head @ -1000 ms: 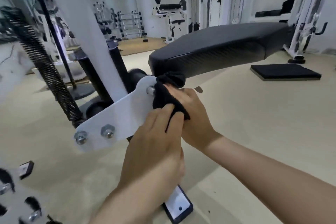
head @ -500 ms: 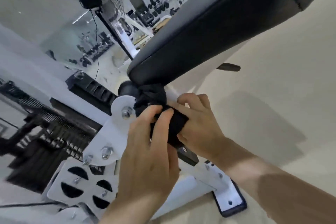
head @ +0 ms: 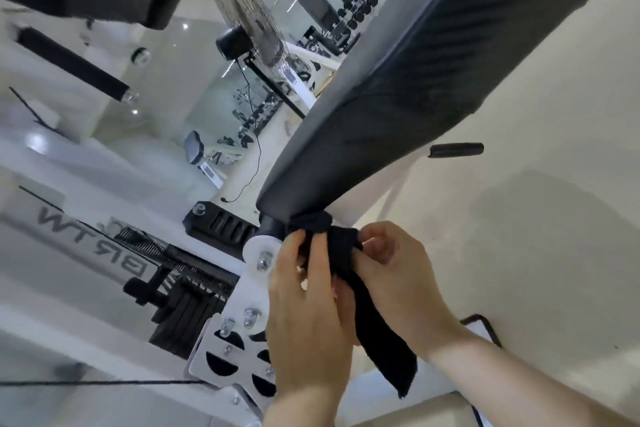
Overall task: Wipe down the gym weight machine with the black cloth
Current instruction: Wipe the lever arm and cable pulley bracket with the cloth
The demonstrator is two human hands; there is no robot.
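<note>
Bracket (head: 254, 291): white steel plate at the machine's pivot, with 3 bolts visible; rigid, fixed, no give expected under wiping pressure.

Left hand (head: 304, 308): in front of the bracket's right edge, fingers pinching the cloth (head: 341, 260) at its upper fold, just below the pad's lower end.

Cloth: black, soft and limp. It is bunched around the joint where the pad (head: 398, 107) meets the bracket, with 1 loose tail hanging down between the wrists. Judged light, easily compressed, and liable to slip off the rounded joint unless kept taut. Best held by the bunched part on both sides, not by the tail.

Right hand (head: 394, 274): closed on the cloth from the right, thumb and fingers gripping the opposite fold.

Pad: black upholstery, firm, slightly textured side wall; likely wipes cleanly with moderate pressure.
</note>
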